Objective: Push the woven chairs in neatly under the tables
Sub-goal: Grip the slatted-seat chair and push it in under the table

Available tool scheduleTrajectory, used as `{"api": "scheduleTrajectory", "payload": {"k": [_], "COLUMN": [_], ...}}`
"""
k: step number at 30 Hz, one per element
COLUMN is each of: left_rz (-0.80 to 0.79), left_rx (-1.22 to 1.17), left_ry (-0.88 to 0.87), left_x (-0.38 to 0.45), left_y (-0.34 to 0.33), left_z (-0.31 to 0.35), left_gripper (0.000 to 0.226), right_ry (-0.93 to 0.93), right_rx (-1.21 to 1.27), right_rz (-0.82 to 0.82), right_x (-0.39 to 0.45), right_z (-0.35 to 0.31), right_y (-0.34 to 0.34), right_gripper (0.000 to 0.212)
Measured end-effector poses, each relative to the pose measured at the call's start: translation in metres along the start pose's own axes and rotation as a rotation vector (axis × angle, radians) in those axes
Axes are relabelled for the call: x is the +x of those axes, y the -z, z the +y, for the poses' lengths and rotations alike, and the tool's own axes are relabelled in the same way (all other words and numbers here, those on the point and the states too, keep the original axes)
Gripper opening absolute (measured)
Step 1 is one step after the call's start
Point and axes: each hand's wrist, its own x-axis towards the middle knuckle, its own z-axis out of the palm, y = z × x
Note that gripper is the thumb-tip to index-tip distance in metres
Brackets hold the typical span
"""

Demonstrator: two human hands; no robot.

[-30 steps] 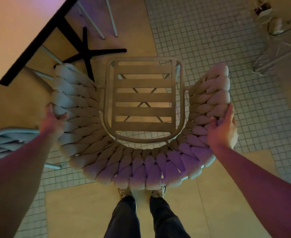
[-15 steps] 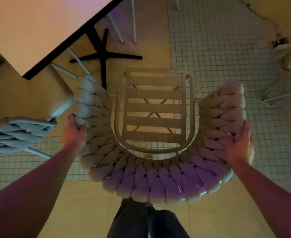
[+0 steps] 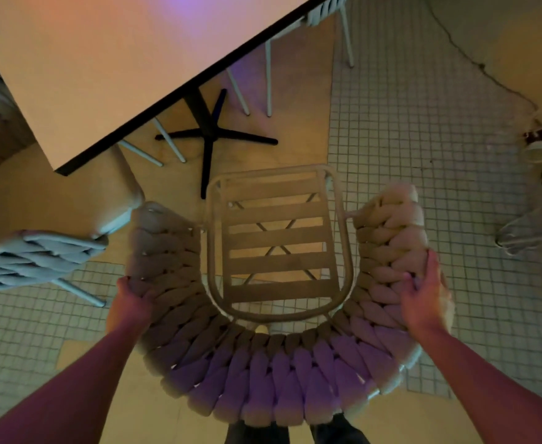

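Observation:
A woven chair (image 3: 273,379) with a thick braided curved back and a slatted seat (image 3: 276,248) stands right below me, its front facing the table. My left hand (image 3: 128,302) grips the left side of the braided back. On the right side, my right hand (image 3: 426,296) holds the braid. The table (image 3: 109,59) has a pale top with a dark edge, and its corner lies up and left of the seat. The seat's front edge sits beside the table's black cross base (image 3: 212,136), outside the tabletop's edge.
A second woven chair (image 3: 32,257) with a cushioned seat sits at the left, partly under the table corner. Pale legs of another chair (image 3: 268,78) show beyond the table edge. Shoes and a wire object (image 3: 532,219) lie on the tiled floor at right.
The chair and I have moved closer to the table, which now fills more of the upper left. Both hands keep the same grip on the braided back.

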Motion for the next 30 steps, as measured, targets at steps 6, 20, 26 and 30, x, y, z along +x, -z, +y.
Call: {"api": "scheduleTrajectory", "payload": {"k": [6,20,26,30], "left_rz": [-0.003,0.026,0.035,0.085], "left_rx": [-0.008,-0.169,-0.146,-0.158], "left_ry": [0.114,0.338,0.388,0.406], "left_x": [-0.015,-0.031,-0.037,-0.038], "left_y": [-0.01,-0.03,-0.039,-0.048], "left_z": [0.004,0.062,0.096,0.117], "left_gripper": [0.046,0.039,0.042,0.041], "right_ry": [0.078,0.242,0.29,0.328], "right_rx": [-0.019,0.0,0.015,0.019], "right_rz": [-0.076,-0.188,-0.246,-0.289], "right_x": [0.049,0.186,0.236,0.271], "right_z": [-0.018,-0.093,-0.11,-0.124], "right_y": [0.003,0.006,0.009,0.008], "right_gripper": [0.067,0.067,0.067,0.067]}}
